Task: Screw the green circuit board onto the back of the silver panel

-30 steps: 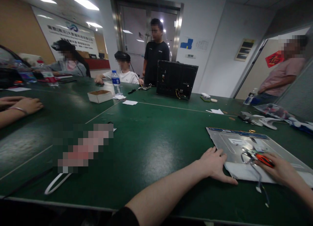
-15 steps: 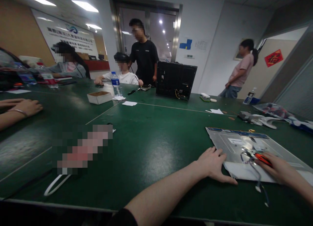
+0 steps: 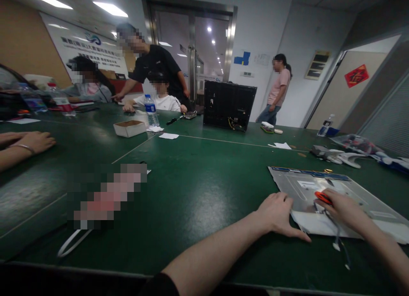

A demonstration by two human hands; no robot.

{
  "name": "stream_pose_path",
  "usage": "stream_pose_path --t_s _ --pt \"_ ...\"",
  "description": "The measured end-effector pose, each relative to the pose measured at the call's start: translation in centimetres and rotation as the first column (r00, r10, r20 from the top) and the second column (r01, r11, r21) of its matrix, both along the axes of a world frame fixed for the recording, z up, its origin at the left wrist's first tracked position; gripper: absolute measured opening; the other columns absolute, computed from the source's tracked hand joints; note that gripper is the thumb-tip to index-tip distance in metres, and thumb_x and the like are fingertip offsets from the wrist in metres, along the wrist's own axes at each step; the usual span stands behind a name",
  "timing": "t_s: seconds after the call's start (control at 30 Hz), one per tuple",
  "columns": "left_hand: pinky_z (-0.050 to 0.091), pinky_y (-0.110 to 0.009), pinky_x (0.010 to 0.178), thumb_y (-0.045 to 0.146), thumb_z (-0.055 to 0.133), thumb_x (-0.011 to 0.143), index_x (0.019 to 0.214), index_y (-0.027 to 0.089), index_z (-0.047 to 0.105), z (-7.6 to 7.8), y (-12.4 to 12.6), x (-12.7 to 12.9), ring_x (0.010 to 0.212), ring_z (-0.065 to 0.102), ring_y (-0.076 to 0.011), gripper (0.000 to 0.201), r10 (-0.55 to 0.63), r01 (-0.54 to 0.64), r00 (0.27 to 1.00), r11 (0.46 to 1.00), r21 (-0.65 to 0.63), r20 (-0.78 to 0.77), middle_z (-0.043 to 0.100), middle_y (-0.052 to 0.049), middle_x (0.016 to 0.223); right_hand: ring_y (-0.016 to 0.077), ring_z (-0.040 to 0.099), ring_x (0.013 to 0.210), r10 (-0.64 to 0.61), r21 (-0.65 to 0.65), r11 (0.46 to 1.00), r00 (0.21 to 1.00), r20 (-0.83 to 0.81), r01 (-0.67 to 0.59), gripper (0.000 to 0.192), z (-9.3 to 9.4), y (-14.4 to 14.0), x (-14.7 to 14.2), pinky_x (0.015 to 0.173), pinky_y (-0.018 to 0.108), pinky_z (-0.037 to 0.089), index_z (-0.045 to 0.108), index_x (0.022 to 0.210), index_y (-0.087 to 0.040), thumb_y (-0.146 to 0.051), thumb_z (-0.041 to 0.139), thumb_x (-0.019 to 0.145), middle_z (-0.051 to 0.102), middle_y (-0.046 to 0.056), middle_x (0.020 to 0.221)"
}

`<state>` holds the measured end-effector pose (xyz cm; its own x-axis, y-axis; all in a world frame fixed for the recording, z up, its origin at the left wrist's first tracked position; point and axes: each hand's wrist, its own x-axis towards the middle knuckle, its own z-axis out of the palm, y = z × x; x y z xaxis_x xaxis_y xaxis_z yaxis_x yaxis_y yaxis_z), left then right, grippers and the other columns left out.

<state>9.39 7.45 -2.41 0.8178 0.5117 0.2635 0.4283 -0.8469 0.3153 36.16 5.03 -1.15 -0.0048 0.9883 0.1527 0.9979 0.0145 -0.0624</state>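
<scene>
A flat grey metal panel [image 3: 351, 189] lies on the green table [image 3: 198, 189] at the right, with a white sheet under its near edge. My left hand [image 3: 279, 215] rests flat on the table, fingers touching the panel's near left corner. My right hand [image 3: 343, 208] sits on the panel, closed around an orange-handled tool [image 3: 322, 197] whose tip points left. Thin cables [image 3: 337, 236] trail from under that hand over the panel's edge onto the table.
A black monitor back [image 3: 229, 105] stands mid-table, with a cardboard box [image 3: 130, 127] and water bottle [image 3: 151, 109] to its left. Parts and plastic bags [image 3: 354, 153] lie at the far right. Another person's hand [image 3: 32, 142] rests at the left; several people are at the far end.
My right hand has shifted left and a little farther up the panel with the orange tool. My left hand stays put. The two standing people in the background walked left.
</scene>
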Motion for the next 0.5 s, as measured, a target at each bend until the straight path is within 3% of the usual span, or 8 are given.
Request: stream_pose_path --t_s 0.17,0.33,0.5 --pt "0.045 -0.04 0.091 0.088 0.059 0.053 0.111 0.003 0.057 -0.1 -0.5 0.4 0.101 0.056 -0.0316 0.103 0.173 -0.173 0.985 0.985 -0.011 0.009 0.059 -0.02 0.11 0.0267 0.065 0.081 -0.073 -0.005 0.997 0.994 0.085 0.073 0.027 0.6 1.1 -3.6 0.067 0.031 0.043 0.064 0.089 -0.015 -0.036 0.048 0.084 0.069 0.014 0.091" --pt "0.041 -0.041 0.093 0.082 0.052 0.07 0.109 0.01 0.06 -0.2 -0.2 0.4 0.105 0.054 -0.0298 0.082 0.045 -0.045 0.999 0.998 0.036 -0.01 0.06 -0.017 0.112 0.0239 0.065 0.078 -0.011 -0.026 1.0 0.999 0.046 0.012 0.03 1.4 1.8 -8.5 0.066 0.028 0.04 0.064 0.084 -0.016 -0.039 0.046 0.089 0.07 0.012 0.084" --pt "0.04 -0.043 0.092 0.075 0.044 0.082 0.115 0.017 0.062 -0.1 -0.3 0.0 0.111 0.052 -0.0309 0.069 -0.031 0.036 0.998 0.994 0.104 -0.05 0.058 -0.015 0.118 0.0244 0.067 0.08 -0.163 -0.076 0.982 0.978 0.128 0.174 0.022 1.1 2.8 -10.6 0.061 0.026 0.04 0.066 0.087 -0.015 -0.033 0.053 0.087 0.071 0.013 0.084"
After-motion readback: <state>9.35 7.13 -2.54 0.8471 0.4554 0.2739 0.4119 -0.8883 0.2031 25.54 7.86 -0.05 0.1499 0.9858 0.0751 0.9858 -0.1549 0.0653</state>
